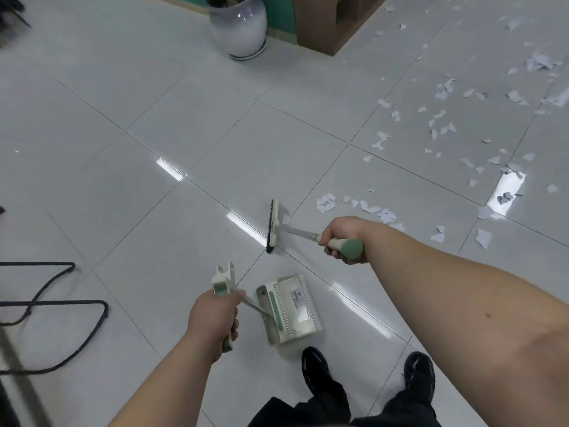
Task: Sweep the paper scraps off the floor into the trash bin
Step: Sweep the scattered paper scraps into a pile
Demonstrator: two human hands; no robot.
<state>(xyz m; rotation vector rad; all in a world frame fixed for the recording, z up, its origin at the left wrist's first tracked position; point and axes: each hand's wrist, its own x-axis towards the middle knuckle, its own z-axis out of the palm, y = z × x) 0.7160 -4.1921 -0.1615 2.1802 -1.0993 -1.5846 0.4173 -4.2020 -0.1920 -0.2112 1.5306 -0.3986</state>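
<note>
Many paper scraps (325, 202) outside dustpan (295, 306)

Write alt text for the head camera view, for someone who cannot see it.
Seen from above, a person's right hand grips a broom, its bristles at the tiled floor, while the left hand holds a dustpan by its handle. Torn paper scraps lie scattered to the right.

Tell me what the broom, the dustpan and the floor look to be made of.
The broom: likely plastic head, cream and matte, dark bristles, shiny metal-looking shaft. The dustpan: seemingly moulded cream plastic, by its ribbed comb. The floor: glossy tiles, probably ceramic, given grout lines and lamp reflections.
</note>
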